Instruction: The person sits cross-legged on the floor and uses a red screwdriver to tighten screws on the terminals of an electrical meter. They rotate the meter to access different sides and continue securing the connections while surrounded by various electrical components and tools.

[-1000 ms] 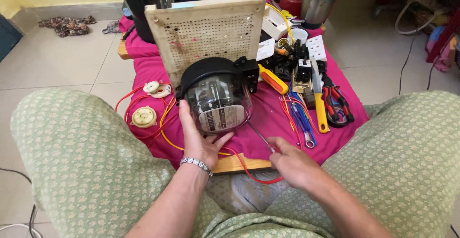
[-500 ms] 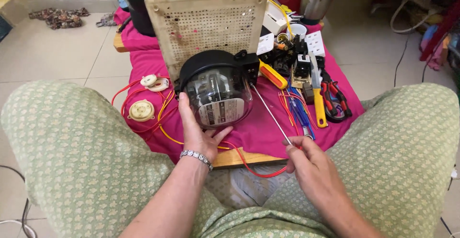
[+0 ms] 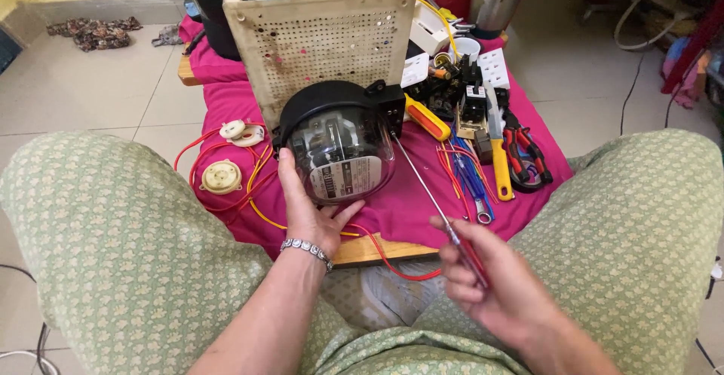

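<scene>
A round black electric meter (image 3: 341, 142) with a clear glass dome stands on the pink cloth (image 3: 411, 194), leaning against a perforated cream board (image 3: 324, 39). My left hand (image 3: 308, 210) cups the meter's lower left side, a bracelet on the wrist. My right hand (image 3: 494, 284) grips a long thin screwdriver (image 3: 430, 194) by its red handle. Its shaft runs up and left, and the tip touches the meter's right edge.
Right of the meter lie a yellow-handled screwdriver (image 3: 427, 118), a yellow-handled knife (image 3: 498, 152), red pliers (image 3: 524, 156), blue tools, black parts and white sockets. Red and yellow wires with cream round fittings (image 3: 221, 176) lie left. My knees flank the wooden board; jars stand behind.
My right hand picked up the long screwdriver from the cloth, drew back toward me and brought its tip to the meter's right edge. The left hand kept its hold on the meter.
</scene>
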